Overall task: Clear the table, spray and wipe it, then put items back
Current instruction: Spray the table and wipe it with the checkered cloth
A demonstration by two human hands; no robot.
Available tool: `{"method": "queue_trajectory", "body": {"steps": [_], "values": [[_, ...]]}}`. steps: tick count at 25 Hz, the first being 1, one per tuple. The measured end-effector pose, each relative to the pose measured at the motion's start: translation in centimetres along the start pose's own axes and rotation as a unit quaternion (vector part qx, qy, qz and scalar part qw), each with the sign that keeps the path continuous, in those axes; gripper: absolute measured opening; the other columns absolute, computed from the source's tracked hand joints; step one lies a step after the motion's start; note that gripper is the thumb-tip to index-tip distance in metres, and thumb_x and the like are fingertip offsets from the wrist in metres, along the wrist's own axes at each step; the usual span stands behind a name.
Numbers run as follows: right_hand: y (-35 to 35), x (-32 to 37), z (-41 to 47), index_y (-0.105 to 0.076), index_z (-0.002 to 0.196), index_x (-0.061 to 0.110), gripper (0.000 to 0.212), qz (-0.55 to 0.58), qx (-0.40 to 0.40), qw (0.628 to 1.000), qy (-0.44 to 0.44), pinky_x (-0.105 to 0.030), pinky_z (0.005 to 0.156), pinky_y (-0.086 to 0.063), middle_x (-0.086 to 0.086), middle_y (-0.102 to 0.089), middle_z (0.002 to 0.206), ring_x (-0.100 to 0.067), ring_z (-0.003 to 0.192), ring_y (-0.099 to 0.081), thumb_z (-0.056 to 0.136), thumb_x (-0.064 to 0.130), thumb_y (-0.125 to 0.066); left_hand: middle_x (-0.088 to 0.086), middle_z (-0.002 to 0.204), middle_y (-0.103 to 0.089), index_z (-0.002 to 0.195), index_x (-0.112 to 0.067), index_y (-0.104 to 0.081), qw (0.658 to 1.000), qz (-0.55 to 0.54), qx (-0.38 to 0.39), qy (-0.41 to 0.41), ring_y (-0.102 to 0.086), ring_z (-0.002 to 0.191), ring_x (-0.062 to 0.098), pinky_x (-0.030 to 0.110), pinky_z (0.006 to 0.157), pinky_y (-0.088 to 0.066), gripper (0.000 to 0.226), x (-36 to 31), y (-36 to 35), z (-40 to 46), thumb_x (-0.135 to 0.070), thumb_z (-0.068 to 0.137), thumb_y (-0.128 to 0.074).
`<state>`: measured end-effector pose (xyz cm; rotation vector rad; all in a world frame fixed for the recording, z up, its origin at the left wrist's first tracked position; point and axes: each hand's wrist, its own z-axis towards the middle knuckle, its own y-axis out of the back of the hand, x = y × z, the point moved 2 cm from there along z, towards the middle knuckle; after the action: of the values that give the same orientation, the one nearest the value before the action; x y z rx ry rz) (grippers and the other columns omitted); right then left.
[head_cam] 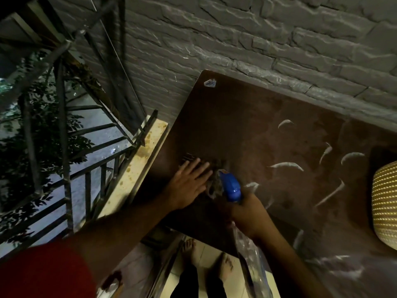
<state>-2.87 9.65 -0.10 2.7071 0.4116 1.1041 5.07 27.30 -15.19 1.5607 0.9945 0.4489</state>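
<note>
A dark brown table (247,125) with pale fish-shaped marks stands against a grey brick wall. My left hand (191,183) lies flat, fingers straight, pressing a dark patterned cloth (212,186) onto the table near its left edge. My right hand (249,211) grips a clear spray bottle with a blue trigger head (231,186); the nozzle points toward the cloth. The bottle's clear body (253,261) hangs below my wrist, over the table's near edge.
A small clear wrapper (210,83) lies at the table's far corner. A yellow woven round object (385,205) sits at the right edge. A metal railing (90,168) and a cream ledge (139,168) border the left side. My bare feet (206,259) stand on tiles below.
</note>
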Motion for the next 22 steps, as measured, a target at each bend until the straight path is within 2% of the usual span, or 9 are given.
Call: {"method": "queue_trajectory", "body": {"steps": [1,2,5,9,13,14,17,20,22], "values": [[0.1,0.2,0.2,-0.059,0.097,0.028,0.025,-0.002,0.018,1.0,-0.001,-0.043,0.072,-0.058,-0.008,-0.072,0.084,-0.027,0.069,-0.068,0.081,0.014,-0.071,0.0,0.162,-0.012,0.152,-0.028,-0.023,0.996,0.035,-0.011,-0.081,-0.004,0.15,0.024,0.047,0.121,-0.01,0.054,1.8,0.4,0.4,-0.045,0.1,-0.022],[0.0,0.2,0.5,-0.059,0.101,0.026,0.028,-0.009,0.03,0.999,-0.006,-0.042,0.069,-0.058,-0.01,-0.071,0.082,-0.026,0.066,-0.065,0.08,0.013,-0.072,0.001,0.162,-0.008,0.153,-0.028,-0.019,0.996,0.04,-0.029,-0.07,-0.001,0.15,0.024,0.045,0.121,-0.007,0.054,4.0,1.8,2.0,-0.043,0.102,-0.021],[-0.3,0.0,1.3,-0.056,0.112,0.022,0.036,-0.013,0.044,0.999,-0.023,-0.036,0.064,-0.056,-0.012,-0.068,0.084,-0.023,0.064,-0.064,0.081,0.012,-0.071,0.003,0.163,0.005,0.155,-0.025,-0.006,0.976,-0.038,-0.063,0.203,0.013,0.148,0.028,0.047,0.12,0.003,0.056,6.5,4.0,5.3,-0.041,0.103,-0.019],[-0.1,0.5,1.3,-0.058,0.103,0.015,0.024,0.015,0.054,0.998,-0.002,-0.029,0.055,-0.051,-0.01,-0.062,0.072,-0.021,0.058,-0.058,0.083,0.004,-0.067,-0.004,0.163,0.005,0.154,-0.03,-0.005,0.988,0.078,-0.003,-0.133,0.013,0.149,0.021,0.043,0.121,0.001,0.059,5.0,1.4,2.5,-0.049,0.098,-0.01],[-0.2,0.8,1.8,-0.058,0.109,0.014,0.03,0.032,0.065,0.997,0.01,-0.033,0.058,-0.051,-0.011,-0.064,0.075,-0.023,0.062,-0.059,0.082,0.005,-0.068,0.001,0.164,0.002,0.154,-0.027,-0.007,0.99,0.019,-0.051,0.133,0.011,0.149,0.025,0.047,0.121,0.0,0.059,4.0,2.6,3.5,-0.048,0.1,-0.018],[-0.2,0.8,2.0,-0.059,0.106,0.013,0.027,0.037,0.064,0.997,0.015,-0.034,0.059,-0.051,-0.011,-0.063,0.074,-0.024,0.061,-0.058,0.082,0.004,-0.068,0.002,0.163,-0.002,0.153,-0.025,-0.013,0.993,0.002,-0.083,0.09,0.007,0.149,0.027,0.048,0.121,-0.002,0.057,1.9,1.5,2.8,-0.047,0.1,-0.022],[-0.2,0.9,2.0,-0.059,0.105,0.019,0.028,0.029,0.093,0.995,0.017,-0.039,0.065,-0.051,-0.012,-0.061,0.071,-0.026,0.062,-0.057,0.082,0.007,-0.068,-0.002,0.163,-0.006,0.152,-0.029,-0.013,0.993,0.051,0.0,-0.106,0.004,0.15,0.022,0.047,0.121,-0.005,0.057,4.3,0.3,0.3,-0.048,0.098,-0.017],[-0.6,0.8,2.1,-0.057,0.108,0.021,0.032,0.029,0.1,0.995,0.012,-0.037,0.064,-0.052,-0.01,-0.06,0.069,-0.025,0.061,-0.056,0.082,0.007,-0.069,0.0,0.163,0.003,0.153,-0.027,-0.003,0.984,-0.014,-0.045,0.169,0.013,0.149,0.023,0.046,0.121,0.002,0.057,7.8,3.7,4.1,-0.047,0.1,-0.015],[-1.1,0.9,2.1,-0.058,0.106,0.015,0.03,0.031,0.101,0.994,0.018,-0.037,0.061,-0.051,-0.01,-0.059,0.067,-0.025,0.06,-0.055,0.08,0.007,-0.07,0.003,0.163,0.0,0.153,-0.025,-0.011,0.984,-0.006,-0.04,0.176,0.008,0.149,0.028,0.049,0.121,-0.003,0.056,3.9,3.0,3.9,-0.043,0.101,-0.022]]}}
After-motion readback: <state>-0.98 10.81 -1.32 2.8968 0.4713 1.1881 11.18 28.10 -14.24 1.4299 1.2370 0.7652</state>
